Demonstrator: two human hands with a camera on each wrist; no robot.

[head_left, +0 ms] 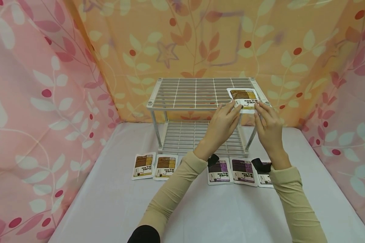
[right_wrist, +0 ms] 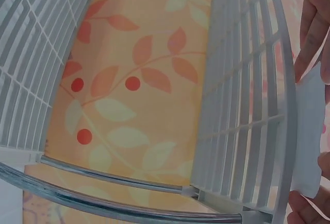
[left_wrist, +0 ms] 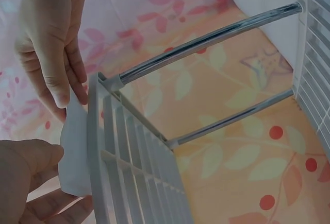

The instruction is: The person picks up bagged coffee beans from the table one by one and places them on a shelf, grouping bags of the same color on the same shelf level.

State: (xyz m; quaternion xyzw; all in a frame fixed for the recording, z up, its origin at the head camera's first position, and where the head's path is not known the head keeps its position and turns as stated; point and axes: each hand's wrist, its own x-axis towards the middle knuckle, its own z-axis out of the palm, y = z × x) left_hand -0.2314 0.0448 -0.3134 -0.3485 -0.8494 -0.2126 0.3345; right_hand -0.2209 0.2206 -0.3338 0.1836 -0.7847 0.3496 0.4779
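Note:
A white pouch with a brown and yellow label (head_left: 244,96) lies over the front right corner of a white wire rack's upper shelf (head_left: 185,92). My left hand (head_left: 221,125) pinches its left edge. On its right edge, my right hand (head_left: 269,125) pinches with thumb and fingers. In the left wrist view the pouch (left_wrist: 76,149) shows its plain pale back, overhanging the shelf's front edge, with both hands around it. The right wrist view shows the pouch (right_wrist: 309,131) from below, against the shelf slats (right_wrist: 242,105).
On the white table before the rack lie brown-labelled pouches (head_left: 144,166) at left and purple-labelled pouches (head_left: 244,171) at right, partly hidden by my forearms. The rack's lower shelf (head_left: 185,136) stands on the table. Patterned cloth walls (head_left: 48,101) enclose the sides and back.

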